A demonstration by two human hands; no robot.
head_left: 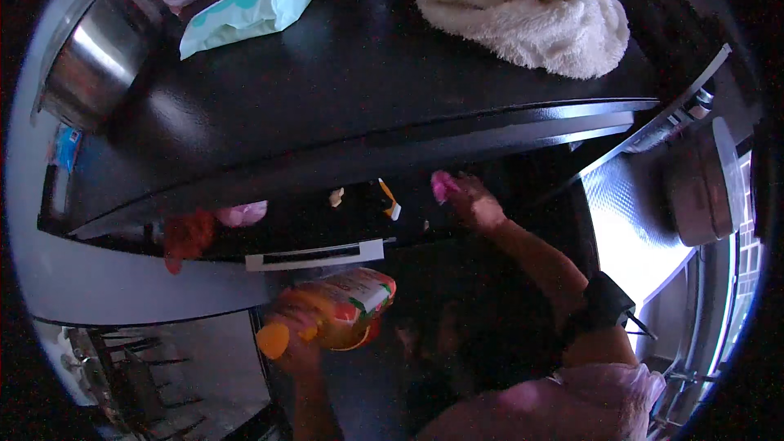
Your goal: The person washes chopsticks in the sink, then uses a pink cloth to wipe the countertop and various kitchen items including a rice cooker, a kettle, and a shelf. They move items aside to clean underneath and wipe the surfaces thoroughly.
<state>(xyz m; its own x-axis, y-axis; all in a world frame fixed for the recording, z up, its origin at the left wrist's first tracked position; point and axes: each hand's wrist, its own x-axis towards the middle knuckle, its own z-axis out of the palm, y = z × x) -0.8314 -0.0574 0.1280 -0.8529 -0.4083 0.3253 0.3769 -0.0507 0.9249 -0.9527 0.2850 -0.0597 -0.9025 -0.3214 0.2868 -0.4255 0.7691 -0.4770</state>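
My left hand (pixel 297 324) grips a large plastic bottle (pixel 358 306) near its neck. The bottle lies almost sideways, its orange cap (pixel 272 341) toward the lower left; its label bears fruit pictures and writing. Over a dark recess below the black top, my right hand (pixel 481 205) is closed on a pink, soft-looking thing (pixel 442 187), perhaps a cloth or sponge. Left of that hand lie a small orange-and-white strip (pixel 390 200) and a beige scrap (pixel 336 197). A white handle (pixel 315 255) runs along the recess's near edge, just above the bottle.
On the black top (pixel 318 98) are a metal pot (pixel 98 49), a pale green plastic packet (pixel 257 9) and a fluffy cream towel (pixel 539 24). A red thing (pixel 188 236) and a pink packet (pixel 243 214) sit at the recess's left end. A round pot (pixel 701 190) stands at right.
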